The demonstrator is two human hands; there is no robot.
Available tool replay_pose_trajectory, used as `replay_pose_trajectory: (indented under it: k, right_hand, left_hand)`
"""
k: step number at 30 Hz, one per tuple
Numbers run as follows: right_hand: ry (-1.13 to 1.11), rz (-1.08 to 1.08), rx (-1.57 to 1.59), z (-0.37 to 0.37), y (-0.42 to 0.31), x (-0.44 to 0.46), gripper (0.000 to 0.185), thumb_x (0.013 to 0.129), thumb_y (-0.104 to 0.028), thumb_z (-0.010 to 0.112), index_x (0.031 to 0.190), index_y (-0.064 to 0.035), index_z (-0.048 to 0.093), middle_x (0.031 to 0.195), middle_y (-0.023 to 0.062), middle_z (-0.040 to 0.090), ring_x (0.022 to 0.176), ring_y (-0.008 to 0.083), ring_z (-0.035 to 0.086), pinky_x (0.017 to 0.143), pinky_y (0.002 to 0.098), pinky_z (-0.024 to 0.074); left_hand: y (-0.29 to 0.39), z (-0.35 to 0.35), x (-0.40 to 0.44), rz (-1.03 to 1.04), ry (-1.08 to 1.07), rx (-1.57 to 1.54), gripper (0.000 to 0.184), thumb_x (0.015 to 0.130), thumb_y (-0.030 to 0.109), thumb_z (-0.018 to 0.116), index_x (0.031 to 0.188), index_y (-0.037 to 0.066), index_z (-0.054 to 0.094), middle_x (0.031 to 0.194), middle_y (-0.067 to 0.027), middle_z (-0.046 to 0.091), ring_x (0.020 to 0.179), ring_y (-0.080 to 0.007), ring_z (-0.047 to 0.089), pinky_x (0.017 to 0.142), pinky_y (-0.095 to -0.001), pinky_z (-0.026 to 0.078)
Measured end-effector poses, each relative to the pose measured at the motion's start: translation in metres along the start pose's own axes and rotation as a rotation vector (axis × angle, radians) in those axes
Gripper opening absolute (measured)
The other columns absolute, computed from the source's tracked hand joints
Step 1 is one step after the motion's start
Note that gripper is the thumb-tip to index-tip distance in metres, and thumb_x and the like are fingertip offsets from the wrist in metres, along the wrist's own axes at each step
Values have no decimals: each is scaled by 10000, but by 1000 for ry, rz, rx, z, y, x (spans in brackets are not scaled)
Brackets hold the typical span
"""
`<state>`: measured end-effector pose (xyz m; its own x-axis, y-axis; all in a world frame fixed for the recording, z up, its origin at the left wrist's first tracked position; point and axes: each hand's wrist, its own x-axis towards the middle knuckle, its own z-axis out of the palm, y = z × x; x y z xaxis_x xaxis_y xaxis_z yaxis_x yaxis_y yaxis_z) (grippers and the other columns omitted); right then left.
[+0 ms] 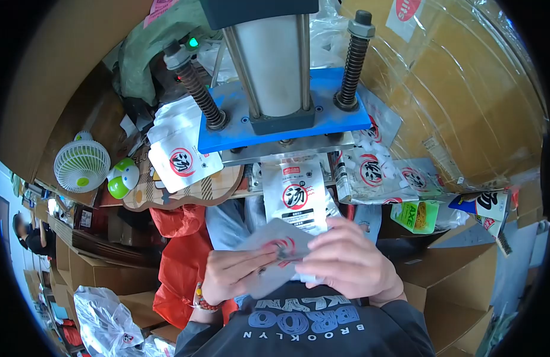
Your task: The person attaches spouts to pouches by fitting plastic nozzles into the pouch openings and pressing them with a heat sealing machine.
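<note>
A thin silvery-white pouch (274, 241) with blurred red print is held in front of my chest. My left hand (236, 273), with a beaded bracelet at the wrist, has its fingers pressed over the pouch's left part. At the pouch's right edge, my right hand (349, 259) has its fingers curled round, blurred by motion. Just beyond, a white printed pouch (295, 193) with a red circle lies under the front of the press (281, 140), which has a blue plate and two spring posts.
Printed pouches (183, 156) are stacked left of the press, and more packs (372, 169) lie to its right. A small fan (81, 166) stands far left. A green box (416, 216) is at the right. Cardboard boxes surround the seat; a person (36, 238) is in the left background.
</note>
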<state>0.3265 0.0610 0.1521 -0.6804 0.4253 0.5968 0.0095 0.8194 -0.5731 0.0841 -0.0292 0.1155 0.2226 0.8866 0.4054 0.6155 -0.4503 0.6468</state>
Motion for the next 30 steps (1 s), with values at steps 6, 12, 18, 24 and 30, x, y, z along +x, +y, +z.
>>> replay_pose_trajectory:
  k: [6, 12, 18, 24, 30]
  right_hand:
    - [152, 329, -260, 10, 64, -13, 687, 816, -193, 745, 1404, -14, 439, 1353, 188, 485, 1240, 376, 458, 1075, 442, 337]
    - [323, 484, -559, -11, 148, -34, 388, 904, -108, 615, 1280, -28, 566, 1248, 184, 584, 1164, 354, 547, 1001, 410, 424]
    - [41, 634, -666, 12, 185, -56, 284, 846, -38, 607, 1129, -18, 590, 1103, 179, 602, 993, 388, 585, 865, 427, 481]
    - [494, 696, -201, 6, 158, -50, 279, 893, -70, 619, 1167, -30, 588, 956, 86, 566, 841, 197, 567, 725, 310, 453]
    - [444, 294, -235, 2, 72, -23, 434, 713, -74, 792, 1128, -9, 685, 1097, 83, 607, 1019, 248, 586, 979, 405, 410]
  left_hand:
    - [-86, 96, 14, -698, 80, -758, 181, 933, 182, 677, 986, 21, 741, 840, 8, 726, 706, -64, 651, 593, -257, 498]
    - [-107, 95, 67, -832, 253, -1201, 205, 917, 85, 663, 1093, -19, 654, 1015, -102, 709, 874, -170, 698, 763, -305, 571]
    - [-146, 59, 50, -676, 199, -484, 488, 903, 342, 691, 1226, -10, 593, 1175, -131, 661, 1049, -215, 636, 872, -364, 506]
    - [-196, 5, -14, -378, 76, 894, 721, 843, 443, 684, 1439, 121, 440, 1485, -134, 431, 1374, -358, 389, 1119, -480, 310]
    - [-145, 14, -31, -535, 470, 233, 255, 789, -31, 663, 1016, 54, 743, 834, -130, 731, 663, -169, 683, 626, -277, 509]
